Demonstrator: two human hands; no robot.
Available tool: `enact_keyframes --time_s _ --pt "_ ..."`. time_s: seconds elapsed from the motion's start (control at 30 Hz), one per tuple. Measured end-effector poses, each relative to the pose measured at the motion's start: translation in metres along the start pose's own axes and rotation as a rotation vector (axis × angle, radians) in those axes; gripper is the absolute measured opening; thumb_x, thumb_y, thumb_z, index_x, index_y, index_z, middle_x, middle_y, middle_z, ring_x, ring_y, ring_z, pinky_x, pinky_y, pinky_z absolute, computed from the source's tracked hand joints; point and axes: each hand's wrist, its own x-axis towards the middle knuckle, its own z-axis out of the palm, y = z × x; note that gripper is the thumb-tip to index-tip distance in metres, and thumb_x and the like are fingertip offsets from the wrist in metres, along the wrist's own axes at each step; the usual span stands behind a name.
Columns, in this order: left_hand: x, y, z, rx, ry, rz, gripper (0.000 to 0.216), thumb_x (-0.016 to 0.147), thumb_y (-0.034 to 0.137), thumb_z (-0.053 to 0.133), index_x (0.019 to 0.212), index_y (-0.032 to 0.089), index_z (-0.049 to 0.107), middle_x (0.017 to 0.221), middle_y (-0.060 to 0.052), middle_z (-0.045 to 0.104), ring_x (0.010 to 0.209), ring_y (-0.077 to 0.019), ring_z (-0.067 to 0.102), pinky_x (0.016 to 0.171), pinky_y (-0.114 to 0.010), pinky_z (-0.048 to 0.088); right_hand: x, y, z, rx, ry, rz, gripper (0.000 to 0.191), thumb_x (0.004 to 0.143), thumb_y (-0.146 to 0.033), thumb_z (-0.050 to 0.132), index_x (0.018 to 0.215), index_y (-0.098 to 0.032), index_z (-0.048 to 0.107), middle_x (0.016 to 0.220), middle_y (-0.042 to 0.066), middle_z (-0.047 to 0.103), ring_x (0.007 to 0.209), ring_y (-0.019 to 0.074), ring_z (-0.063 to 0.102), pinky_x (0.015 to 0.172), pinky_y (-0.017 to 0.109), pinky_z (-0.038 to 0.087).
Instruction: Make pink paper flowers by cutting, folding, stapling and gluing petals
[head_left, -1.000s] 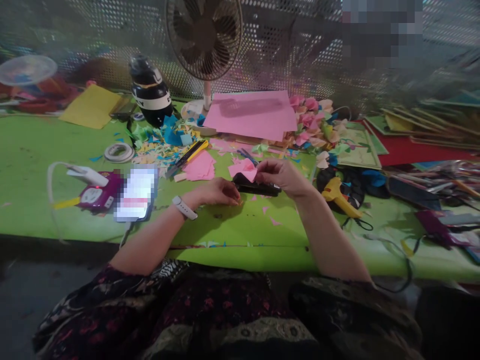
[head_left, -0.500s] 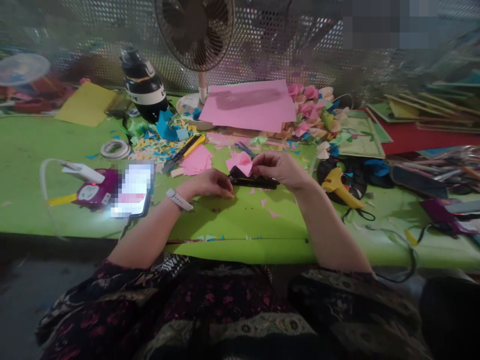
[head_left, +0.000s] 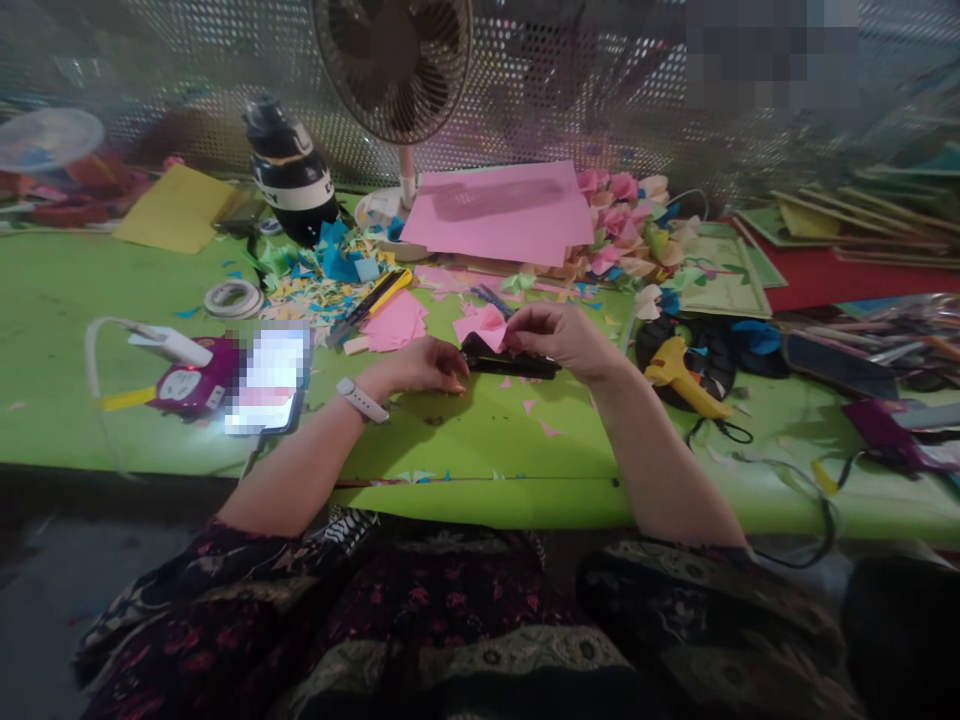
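My right hand (head_left: 551,335) is closed in a pinch at the right edge of a folded piece of pink paper (head_left: 486,326), shaped like a petal or small flower. Beneath the paper lies a long black object (head_left: 517,366) whose kind I cannot make out. At its left end is my left hand (head_left: 431,366), a white band on the wrist. Its fingers are curled with the tips together, low over the green tabletop; what they hold, if anything, is hidden. Pink paper squares (head_left: 394,322) lie stacked beyond the left hand, with a yellow-and-black box cutter (head_left: 375,302) beside them.
A yellow glue gun (head_left: 682,375) rests to the right. Pink sheets (head_left: 499,215) and a heap of paper flowers (head_left: 626,225) lie behind. A fan (head_left: 394,60), black bottle (head_left: 289,180), tape roll (head_left: 234,298) and lit phone (head_left: 268,380) stand or lie leftward. Paper scraps (head_left: 300,295) are scattered.
The view has shifted very slightly. Both hands keep nearly the same place and pose, and the pink paper stays in the right fingers.
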Motion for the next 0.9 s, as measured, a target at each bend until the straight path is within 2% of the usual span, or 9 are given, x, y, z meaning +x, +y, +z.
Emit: enact_keyframes --time_s 0.17,0.27,0.37,0.4,0.47,0.57,0.67,0.77,0.9 --pt "-0.001 0.004 -0.001 -0.067 -0.006 -0.044 0.018 0.074 0.02 0.074 0.092 0.018 0.07 0.071 -0.006 0.075 0.055 -0.014 0.066 0.054 -0.026 0.05 -0.001 -0.003 0.001 -0.019 -0.002 0.007 0.035 0.067 -0.048 0.083 0.078 -0.018 0.069 0.073 0.002 0.072 0.068 0.0137 0.066 0.064 0.028 0.053" --pt "-0.004 0.011 -0.006 -0.078 -0.033 -0.041 0.011 0.075 0.023 0.074 0.084 0.017 0.071 0.071 -0.006 0.074 0.053 -0.0128 0.065 0.051 -0.024 0.049 -0.001 -0.003 0.001 -0.028 -0.003 0.012 0.034 0.068 -0.046 0.083 0.079 -0.018 0.068 0.075 0.002 0.072 0.068 0.0137 0.066 0.064 0.028 0.053" --pt "-0.011 0.022 -0.013 -0.108 -0.045 -0.003 0.018 0.075 0.032 0.077 0.075 0.015 0.072 0.064 -0.004 0.069 0.049 -0.0108 0.061 0.047 -0.021 0.046 -0.002 -0.004 0.0 -0.014 -0.028 0.01 0.03 0.07 -0.043 0.082 0.08 -0.018 0.068 0.075 0.002 0.072 0.068 0.0132 0.066 0.064 0.028 0.053" --pt "-0.013 0.026 -0.014 -0.143 -0.003 0.044 0.021 0.076 0.035 0.078 0.074 0.016 0.072 0.06 -0.003 0.066 0.048 -0.0098 0.059 0.046 -0.021 0.045 -0.003 -0.005 -0.001 -0.008 -0.047 0.01 0.029 0.07 -0.042 0.082 0.08 -0.018 0.069 0.075 0.002 0.072 0.069 0.0132 0.066 0.065 0.028 0.053" --pt "-0.017 0.034 -0.015 -0.248 0.184 0.194 0.023 0.077 0.039 0.078 0.075 0.017 0.071 0.058 0.0 0.063 0.049 -0.0076 0.056 0.047 -0.019 0.043 -0.005 -0.006 -0.001 0.0 -0.093 0.013 0.027 0.071 -0.04 0.082 0.081 -0.018 0.069 0.076 0.002 0.073 0.069 0.0134 0.066 0.065 0.028 0.053" --pt "-0.019 0.04 -0.012 -0.335 0.396 0.385 0.023 0.074 0.037 0.082 0.085 0.019 0.074 0.068 0.001 0.065 0.056 -0.0065 0.056 0.053 -0.018 0.046 -0.006 -0.007 -0.001 -0.004 -0.165 0.017 0.026 0.072 -0.039 0.081 0.082 -0.018 0.07 0.078 0.002 0.073 0.069 0.0133 0.066 0.064 0.028 0.053" --pt "-0.017 0.04 -0.006 -0.25 0.341 0.393 0.029 0.075 0.036 0.082 0.098 0.02 0.076 0.075 -0.001 0.069 0.062 -0.0079 0.059 0.057 -0.019 0.049 -0.007 -0.007 0.0 -0.008 -0.212 0.008 0.026 0.072 -0.039 0.081 0.082 -0.018 0.072 0.077 0.002 0.073 0.068 0.0132 0.066 0.063 0.027 0.053" --pt "-0.015 0.038 0.0 -0.19 0.265 0.362 0.029 0.077 0.036 0.08 0.099 0.018 0.076 0.085 -0.005 0.073 0.07 -0.0099 0.064 0.062 -0.02 0.052 -0.005 -0.006 0.0 -0.023 -0.201 -0.013 0.026 0.072 -0.04 0.081 0.081 -0.017 0.072 0.076 0.002 0.072 0.068 0.0133 0.065 0.065 0.028 0.053" --pt "-0.014 0.037 0.004 -0.15 0.286 0.339 0.028 0.078 0.038 0.078 0.098 0.018 0.075 0.087 -0.007 0.075 0.071 -0.0119 0.067 0.063 -0.022 0.055 -0.004 -0.005 -0.002 -0.119 -0.154 -0.072 0.024 0.073 -0.041 0.078 0.079 -0.018 0.073 0.078 0.002 0.071 0.07 0.0136 0.063 0.067 0.028 0.051"
